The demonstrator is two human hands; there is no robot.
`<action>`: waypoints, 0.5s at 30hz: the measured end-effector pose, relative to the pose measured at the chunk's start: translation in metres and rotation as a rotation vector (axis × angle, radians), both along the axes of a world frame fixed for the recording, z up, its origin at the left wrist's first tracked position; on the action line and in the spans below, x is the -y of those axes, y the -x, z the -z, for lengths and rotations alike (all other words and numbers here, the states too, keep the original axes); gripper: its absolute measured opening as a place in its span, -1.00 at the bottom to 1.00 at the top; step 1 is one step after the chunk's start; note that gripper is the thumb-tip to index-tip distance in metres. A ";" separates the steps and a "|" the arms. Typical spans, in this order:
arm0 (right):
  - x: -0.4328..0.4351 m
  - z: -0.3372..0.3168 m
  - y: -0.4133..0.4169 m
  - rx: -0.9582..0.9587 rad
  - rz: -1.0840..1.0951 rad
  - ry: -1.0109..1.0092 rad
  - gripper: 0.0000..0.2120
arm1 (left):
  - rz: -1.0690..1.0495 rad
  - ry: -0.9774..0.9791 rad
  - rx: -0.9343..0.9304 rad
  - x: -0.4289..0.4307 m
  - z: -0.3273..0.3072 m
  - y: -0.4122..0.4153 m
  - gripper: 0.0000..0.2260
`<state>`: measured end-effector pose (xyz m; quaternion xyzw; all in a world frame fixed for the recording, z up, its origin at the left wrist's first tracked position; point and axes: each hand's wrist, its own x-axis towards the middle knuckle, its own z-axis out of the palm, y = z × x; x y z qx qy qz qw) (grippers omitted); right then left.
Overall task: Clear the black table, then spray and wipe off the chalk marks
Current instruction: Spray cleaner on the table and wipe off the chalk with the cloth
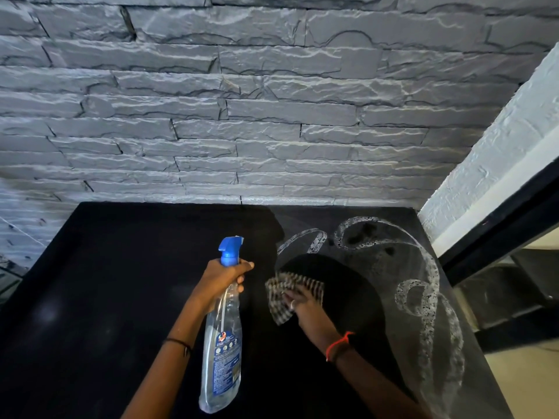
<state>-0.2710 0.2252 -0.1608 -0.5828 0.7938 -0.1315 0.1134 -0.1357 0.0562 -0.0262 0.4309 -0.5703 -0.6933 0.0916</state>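
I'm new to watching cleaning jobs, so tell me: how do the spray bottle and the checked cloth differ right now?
The spray bottle is stiff clear plastic with a blue head; the checked cloth is soft and crumpled. The left hand grips the bottle by its neck, seemingly off the black table; the right hand presses the cloth onto it, beside the chalk marks. Shared: each is handled by one hand.
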 end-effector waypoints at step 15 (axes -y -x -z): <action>-0.080 0.007 0.041 0.011 0.143 -0.125 -0.32 | 0.108 0.008 0.083 -0.009 0.019 0.051 -0.87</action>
